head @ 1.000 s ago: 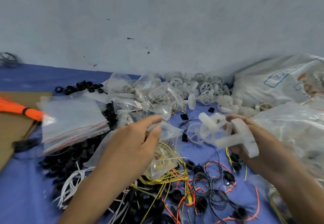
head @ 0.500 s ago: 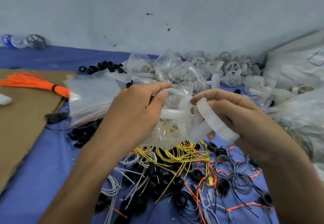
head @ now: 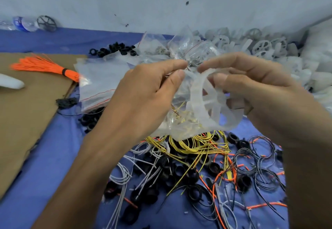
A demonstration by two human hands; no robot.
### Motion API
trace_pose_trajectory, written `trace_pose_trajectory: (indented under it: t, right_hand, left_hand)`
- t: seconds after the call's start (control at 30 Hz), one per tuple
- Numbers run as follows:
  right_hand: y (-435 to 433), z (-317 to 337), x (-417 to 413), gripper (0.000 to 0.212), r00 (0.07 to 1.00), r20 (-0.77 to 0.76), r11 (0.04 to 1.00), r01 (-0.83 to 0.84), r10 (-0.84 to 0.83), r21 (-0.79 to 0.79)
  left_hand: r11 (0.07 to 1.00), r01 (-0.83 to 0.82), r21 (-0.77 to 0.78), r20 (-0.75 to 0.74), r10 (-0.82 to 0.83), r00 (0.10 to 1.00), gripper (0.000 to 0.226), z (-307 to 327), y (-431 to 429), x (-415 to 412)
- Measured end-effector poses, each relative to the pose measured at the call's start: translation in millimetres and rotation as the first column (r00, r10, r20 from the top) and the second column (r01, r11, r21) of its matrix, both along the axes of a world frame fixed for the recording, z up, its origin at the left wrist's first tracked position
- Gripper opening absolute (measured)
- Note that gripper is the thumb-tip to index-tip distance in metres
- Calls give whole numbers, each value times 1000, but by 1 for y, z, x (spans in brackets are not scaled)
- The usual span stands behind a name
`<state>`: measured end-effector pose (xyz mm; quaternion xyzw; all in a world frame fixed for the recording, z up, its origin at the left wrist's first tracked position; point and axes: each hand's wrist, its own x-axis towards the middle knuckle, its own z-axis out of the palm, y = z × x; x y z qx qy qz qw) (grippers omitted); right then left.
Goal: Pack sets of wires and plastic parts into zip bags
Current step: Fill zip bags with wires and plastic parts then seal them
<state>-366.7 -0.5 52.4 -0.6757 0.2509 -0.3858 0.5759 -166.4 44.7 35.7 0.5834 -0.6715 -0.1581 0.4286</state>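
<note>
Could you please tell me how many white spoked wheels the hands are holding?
1: a white spoked wheel in the right hand, against the zip bag pinched by the left hand. Others may be hidden behind the fingers.

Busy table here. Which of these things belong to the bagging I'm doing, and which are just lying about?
In the job: left hand pinching the zip bag; right hand gripping the white spoked wheel; yellow wires; black rings; spare zip bags.
Lying about: cardboard sheet; dark wheel by the wall; white object at the left edge.
</note>
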Motion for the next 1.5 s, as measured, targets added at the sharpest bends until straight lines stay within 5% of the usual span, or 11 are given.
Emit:
trace_pose_trajectory:
  t: [0.17, 0.33, 0.5, 0.73, 0.8, 0.93, 1.0, 1.17, 1.3, 1.4, 1.5]
  right_hand:
    - [0, 3, -1, 15, 990, 143, 999, -10, 2, 51]
    - [-2, -4, 6, 11, 994, -40, 994, 104, -105, -31]
    - [3, -3, 15, 12, 973, -62, 964, 210, -223, -165]
    - [-2, -2, -7, 16, 923, -347, 929, 31, -169, -369]
    - [-7, -4, -22, 17, 829, -536, 928, -57, -162, -369]
    - [-18, -19, -34, 28, 377, -908, 948, -180, -182, -264]
    - [-20, -23, -32, 29, 332, -934, 963, -182, -129, -198]
    - [-17, -24, -23, 35, 341, -940, 963, -243, -27, -116]
    - [-14, -18, -25, 11, 381, -924, 957, -260, -22, -130]
    - [-11, 6, -56, 17, 709, -704, 967, -201, 32, -159]
    - [1, 18, -69, 25, 973, -227, 979, -76, 31, -190]
  left_hand:
    - [994, 92, 63, -153, -82, 985, 28, -2, -6, -2]
    - [999, -2, -38, -93, -1, 996, 27, -7, -6, 0]
    - [998, -28, -59, -34, 26, 999, 29, -3, -1, -7]
    - [994, -96, -55, -30, 94, 995, 28, -2, -3, -3]
    - [995, -92, -47, -37, 90, 995, 28, -2, -3, -2]
    - [996, -82, -34, -40, 81, 996, 29, -4, -4, -1]
    - [996, -78, -33, -47, 77, 996, 29, -5, -4, -1]
    - [997, -64, -33, -39, 62, 997, 30, -5, -5, -3]
    - [998, -61, -26, -26, 60, 998, 31, -6, -4, -3]
    - [997, -73, -26, -26, 72, 997, 30, -7, -5, -1]
    - [997, -68, -22, -17, 68, 998, 30, -6, -6, 0]
